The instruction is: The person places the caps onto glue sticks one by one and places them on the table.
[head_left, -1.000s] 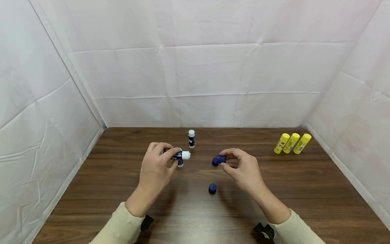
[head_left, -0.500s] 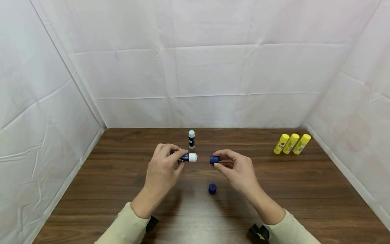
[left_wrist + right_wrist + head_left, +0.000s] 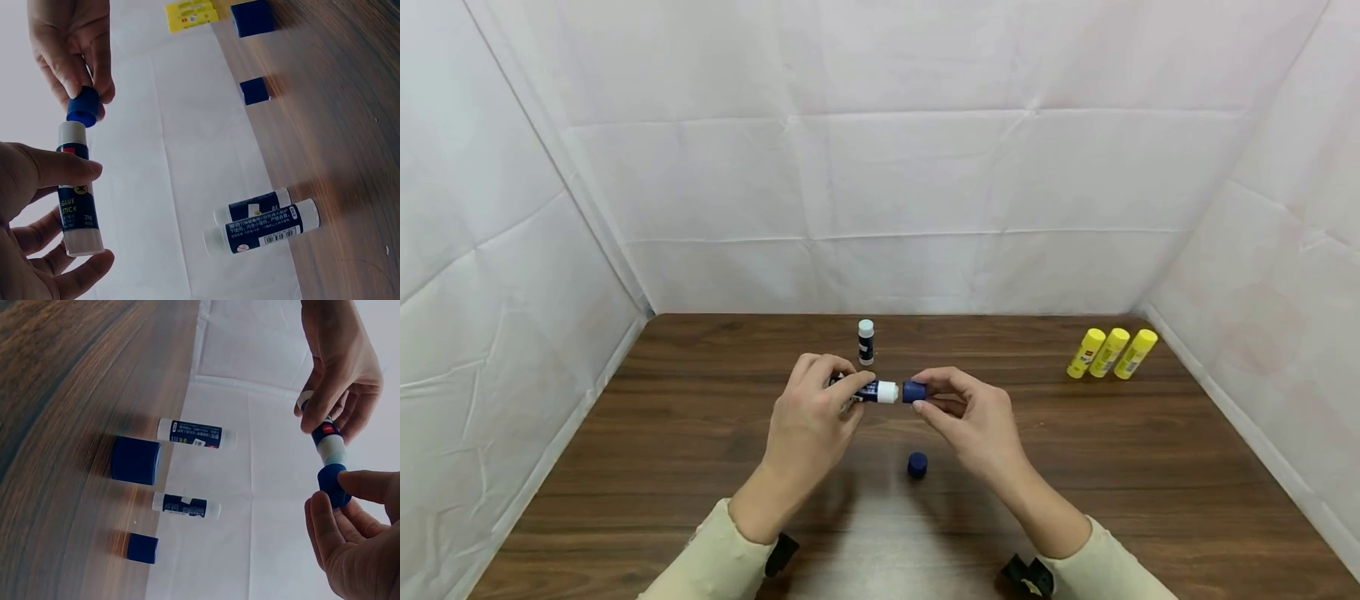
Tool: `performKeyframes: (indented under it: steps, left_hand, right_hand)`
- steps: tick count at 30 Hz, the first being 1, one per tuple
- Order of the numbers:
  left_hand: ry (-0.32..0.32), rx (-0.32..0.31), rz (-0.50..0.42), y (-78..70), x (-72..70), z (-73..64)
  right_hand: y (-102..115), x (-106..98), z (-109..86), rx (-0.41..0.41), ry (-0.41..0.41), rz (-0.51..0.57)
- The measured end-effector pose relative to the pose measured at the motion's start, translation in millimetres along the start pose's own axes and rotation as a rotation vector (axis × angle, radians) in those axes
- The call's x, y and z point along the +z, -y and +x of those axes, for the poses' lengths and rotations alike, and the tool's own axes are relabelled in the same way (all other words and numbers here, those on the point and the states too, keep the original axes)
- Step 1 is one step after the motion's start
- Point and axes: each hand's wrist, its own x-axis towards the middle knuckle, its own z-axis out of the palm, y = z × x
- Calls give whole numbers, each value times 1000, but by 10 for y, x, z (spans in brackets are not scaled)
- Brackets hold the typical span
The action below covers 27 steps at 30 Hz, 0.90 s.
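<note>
My left hand (image 3: 811,412) grips an uncapped glue stick (image 3: 880,391) with a white top and dark blue label, held sideways above the table. My right hand (image 3: 973,421) pinches a blue cap (image 3: 913,392), its hollow end facing the stick. In the left wrist view the cap's mouth (image 3: 82,117) is right at the white tip of the glue stick (image 3: 78,200). Two more uncapped glue sticks stand upright on the table, one behind (image 3: 866,343) and one nearer (image 3: 187,505); the left hand hides one of them in the head view.
Two loose blue caps stand on the wooden table (image 3: 700,433), a near cap (image 3: 917,465) and a farther cap (image 3: 254,91), the latter hidden in the head view. Three yellow glue sticks (image 3: 1108,353) stand at the back right. White cloth walls (image 3: 880,183) enclose the table's back and sides.
The left hand has moved right with the glue stick and the right hand left with the blue cap, so the wide gap between them has shrunk to almost nothing.
</note>
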Motion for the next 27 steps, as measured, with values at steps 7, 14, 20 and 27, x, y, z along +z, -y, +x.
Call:
performKeyframes:
  steps: [7,14,20,27]
  left_hand:
    - [26,-2,7,-44,14,-16]
    - [23,1,-6,-76,26,-25]
    - [30,8,-51,-91,18,-14]
    - [28,26,-62,-88,16,-24]
  right_hand:
    - [18,21,-22,-2,16,29]
    - [38,36,-37,0,25,42]
    - [40,36,-36,-14,19,45]
    - [51,45,-44,-22,18,32]
